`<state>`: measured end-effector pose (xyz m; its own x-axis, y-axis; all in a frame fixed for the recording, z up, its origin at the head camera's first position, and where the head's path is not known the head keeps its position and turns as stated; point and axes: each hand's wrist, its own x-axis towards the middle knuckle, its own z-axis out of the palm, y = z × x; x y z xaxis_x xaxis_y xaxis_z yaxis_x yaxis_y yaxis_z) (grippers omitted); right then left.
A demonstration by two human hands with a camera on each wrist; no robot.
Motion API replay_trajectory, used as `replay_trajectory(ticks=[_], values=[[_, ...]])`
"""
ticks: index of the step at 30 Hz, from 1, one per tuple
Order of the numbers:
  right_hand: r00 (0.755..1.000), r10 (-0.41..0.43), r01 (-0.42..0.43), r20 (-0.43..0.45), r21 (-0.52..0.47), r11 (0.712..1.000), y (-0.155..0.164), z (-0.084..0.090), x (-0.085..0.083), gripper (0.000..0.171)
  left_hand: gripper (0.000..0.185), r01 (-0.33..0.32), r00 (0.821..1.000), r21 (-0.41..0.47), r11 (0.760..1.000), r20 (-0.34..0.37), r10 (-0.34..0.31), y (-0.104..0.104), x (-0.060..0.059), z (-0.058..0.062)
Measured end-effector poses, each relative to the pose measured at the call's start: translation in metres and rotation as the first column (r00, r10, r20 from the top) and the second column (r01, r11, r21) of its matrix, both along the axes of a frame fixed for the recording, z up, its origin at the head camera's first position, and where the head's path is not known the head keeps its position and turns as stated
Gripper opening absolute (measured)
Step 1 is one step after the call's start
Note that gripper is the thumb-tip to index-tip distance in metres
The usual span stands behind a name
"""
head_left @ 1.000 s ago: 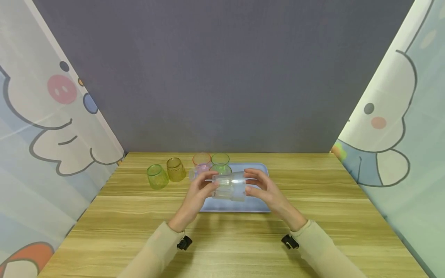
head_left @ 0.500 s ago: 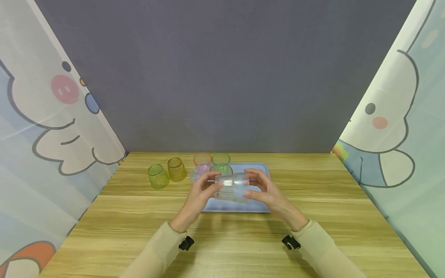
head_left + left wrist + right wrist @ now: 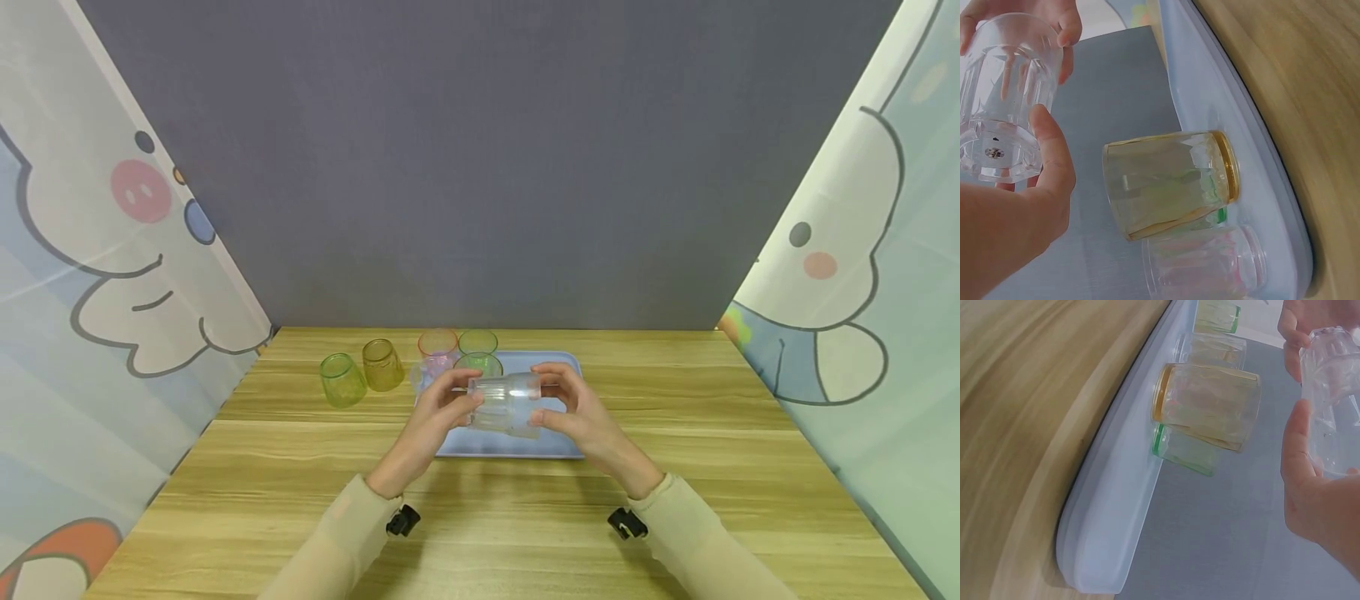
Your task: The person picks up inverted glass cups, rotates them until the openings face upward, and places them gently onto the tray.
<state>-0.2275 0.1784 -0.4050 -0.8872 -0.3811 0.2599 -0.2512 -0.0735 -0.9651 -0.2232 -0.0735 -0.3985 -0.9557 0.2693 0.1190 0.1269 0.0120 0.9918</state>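
- The left hand (image 3: 426, 422) had its fingers curled round the base end of the clear glass (image 3: 504, 406); the right hand (image 3: 588, 422) gripped the rim end.
- The glass's long axis ran sideways, hand to hand, neither nearer.
- Below lay the blue tray (image 3: 555, 444), on the tabletop (image 3: 495, 533); a green-rimmed glass (image 3: 480, 367) stood just beyond.

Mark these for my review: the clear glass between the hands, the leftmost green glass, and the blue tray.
Clear glass (image 3: 501, 407), head view, middle of its side wall.
Green glass (image 3: 344, 387), head view, its side wall.
Blue tray (image 3: 513, 447), head view, bare front part.
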Motion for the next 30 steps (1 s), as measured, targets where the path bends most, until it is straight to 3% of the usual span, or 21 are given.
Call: replay_trajectory(ticks=[10, 17, 23, 30], values=[[0.999, -0.027, 0.029, -0.026, 0.043, 0.999, 0.001, 0.008, -0.001, 0.062, 0.044, 0.066, 0.997, -0.035, 0.997, -0.037, -0.067, -0.006, -0.005, 0.01], [0.999, -0.037, 0.039, -0.036, 0.053, 0.998, 0.003, 0.016, -0.003, 0.063, 0.041, 0.062, 0.984, -0.113, 0.992, -0.16, -0.08, -0.013, -0.011, 0.02], [0.998, -0.043, 0.045, -0.037, 0.049, 0.998, 0.008, 0.024, -0.006, 0.062, 0.037, 0.005, 0.978, -0.197, 0.98, -0.204, -0.046, -0.022, -0.013, 0.029], [0.998, -0.058, 0.059, -0.021, 0.059, 0.997, 0.012, 0.028, -0.008, 0.062, 0.03, -0.111, 0.957, -0.332, 0.937, -0.29, 0.011, -0.034, -0.017, 0.039]])
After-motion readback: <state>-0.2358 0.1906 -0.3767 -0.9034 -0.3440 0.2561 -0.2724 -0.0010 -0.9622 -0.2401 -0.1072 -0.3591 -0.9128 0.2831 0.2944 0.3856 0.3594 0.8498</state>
